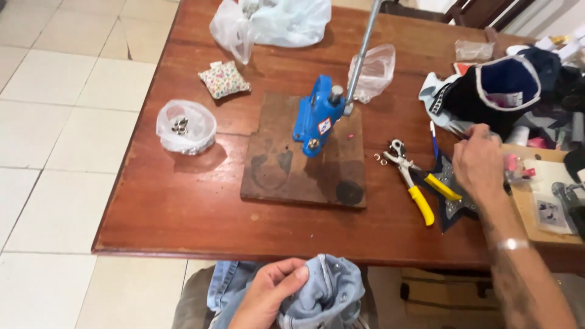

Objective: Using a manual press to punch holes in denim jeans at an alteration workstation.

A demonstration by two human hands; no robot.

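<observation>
The left hand (268, 292) is closed around a bunch of light blue denim (323, 298) down in the lap, below the near edge of the wooden table (183, 213); thumb and fingers pinch the fabric where small metal studs show. The right hand (478, 164) reaches out over the table, right of the blue hand press (318, 116), fingers curled down among the clutter there; whether they have hold of anything I cannot tell.

Just left of that hand, between it and the press, lie yellow-handled punch pliers (417, 183) on a dark star-shaped patch (454, 204). The press stands on a worn wooden board (304, 164) with nothing under its head. Left of the press sits a clear bag of metal fittings (184, 126), and behind that a small floral pincushion (224, 79).

To my eye some studs are already set in the denim, and the garment is off the press, so more fitting seems left to do.
</observation>
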